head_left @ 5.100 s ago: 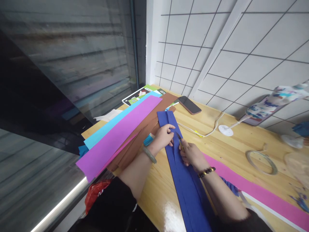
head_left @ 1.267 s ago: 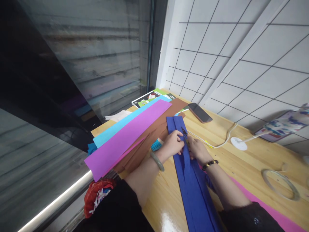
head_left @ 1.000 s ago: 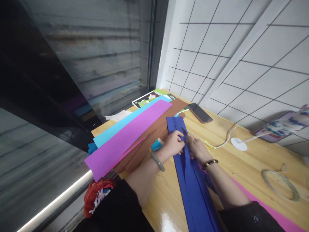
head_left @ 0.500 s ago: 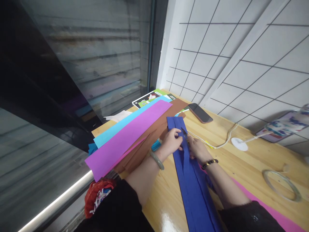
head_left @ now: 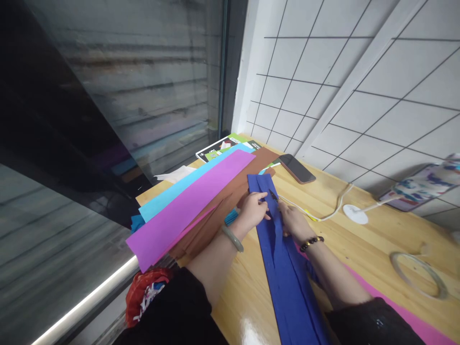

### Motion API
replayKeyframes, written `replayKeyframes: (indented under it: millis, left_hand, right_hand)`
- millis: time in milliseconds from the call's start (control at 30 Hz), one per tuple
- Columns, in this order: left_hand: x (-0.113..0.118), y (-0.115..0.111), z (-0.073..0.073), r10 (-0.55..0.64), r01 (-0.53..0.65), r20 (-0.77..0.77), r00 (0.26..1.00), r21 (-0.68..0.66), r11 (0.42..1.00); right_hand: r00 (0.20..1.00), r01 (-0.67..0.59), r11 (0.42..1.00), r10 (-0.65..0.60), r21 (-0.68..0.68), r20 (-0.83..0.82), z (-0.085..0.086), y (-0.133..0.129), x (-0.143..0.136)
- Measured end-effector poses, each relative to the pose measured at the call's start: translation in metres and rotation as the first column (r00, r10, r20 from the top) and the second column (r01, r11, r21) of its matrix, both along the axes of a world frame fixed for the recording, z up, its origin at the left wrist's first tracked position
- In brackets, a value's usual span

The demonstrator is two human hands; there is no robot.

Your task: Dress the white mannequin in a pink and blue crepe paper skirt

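Observation:
A long blue sheet of paper [head_left: 287, 292], cut lengthwise into strips, lies on the wooden table. My left hand [head_left: 252, 211] rests on its far part with the index finger stretched out and the fingertips slightly apart. My right hand [head_left: 296, 221] is closed around scissors [head_left: 273, 195]; only their dark blades show, lying over the blue paper just right of my left fingertips. My fingers hide the scissors' handles. A loose blue strip [head_left: 278, 232] is raised between my two hands.
Purple [head_left: 197, 206], light blue [head_left: 158, 206] and brown paper [head_left: 233, 189] lie left. A phone [head_left: 297, 168] and white cable [head_left: 336, 213] sit behind my right hand. A phone stand [head_left: 355, 214], tape roll [head_left: 419, 275] and pink paper [head_left: 388, 302] are right. A red bag [head_left: 138, 292] sits low left.
My left fingertips have spread a little and shifted slightly on the blue paper. The scissor blades have moved slightly; the papers stay nearly in place.

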State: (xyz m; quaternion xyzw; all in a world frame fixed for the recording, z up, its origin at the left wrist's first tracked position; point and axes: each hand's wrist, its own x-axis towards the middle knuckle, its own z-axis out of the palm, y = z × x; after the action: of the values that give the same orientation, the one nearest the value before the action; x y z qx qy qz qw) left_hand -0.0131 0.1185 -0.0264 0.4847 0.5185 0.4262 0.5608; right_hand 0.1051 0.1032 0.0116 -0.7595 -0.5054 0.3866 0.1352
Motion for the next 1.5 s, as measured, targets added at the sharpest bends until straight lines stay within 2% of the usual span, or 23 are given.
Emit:
replayKeyframes:
  millis: [267, 800, 1500]
  left_hand:
    - [0.0, 0.0, 0.0, -0.007, 0.007, -0.014, 1.0, -0.008, 1.0]
    - [-0.001, -0.002, 0.003, -0.018, 0.018, -0.06, 0.998, 0.003, 1.0]
    - [0.005, 0.004, -0.013, -0.013, 0.013, -0.001, 1.0, 0.047, 0.999]
  right_hand:
    - [0.999, -0.027, 1.0, 0.026, 0.004, 0.038, 0.009, 0.004, -0.006]
    - [0.998, -0.025, 0.999, 0.027, -0.022, 0.065, 0.009, 0.005, -0.008]
    - [0.998, -0.036, 0.999, 0.036, 0.001, 0.06, 0.001, 0.016, -0.007]
